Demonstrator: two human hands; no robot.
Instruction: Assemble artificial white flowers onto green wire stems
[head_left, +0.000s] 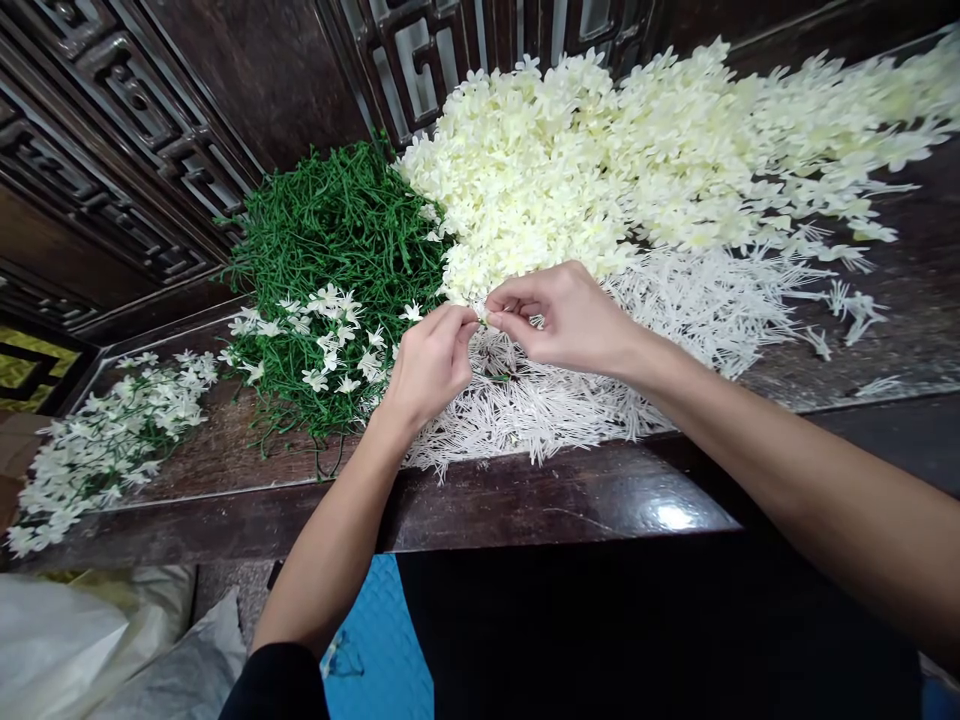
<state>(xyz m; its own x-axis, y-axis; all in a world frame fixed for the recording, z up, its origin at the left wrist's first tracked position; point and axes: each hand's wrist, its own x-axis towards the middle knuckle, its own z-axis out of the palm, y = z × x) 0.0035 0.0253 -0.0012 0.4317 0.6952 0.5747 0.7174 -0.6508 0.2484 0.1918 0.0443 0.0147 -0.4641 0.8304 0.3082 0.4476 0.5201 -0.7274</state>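
Note:
Between my two hands is a small white artificial flower [481, 312], partly hidden by the fingertips. My left hand [436, 362] pinches it from the left, with thumb and forefinger closed. From the right, my right hand [564, 318] pinches the same flower, its fingers curled. Both hands hover over a heap of thin white plastic stamens [540, 405]. Just behind them lies a large pile of pale cream flower petals [540, 190]. A pile of green plastic stems [337, 230] is to the left, with several assembled white flowers [330, 340] on its front.
Finished-looking white flower sprays [112, 440] lie at the bench's left end. The dark wooden bench [510, 500] has a carved lattice back [135, 100]. White sacks [97, 630] and a blue surface [382, 640] are below. Loose stamens [847, 310] are scattered at right.

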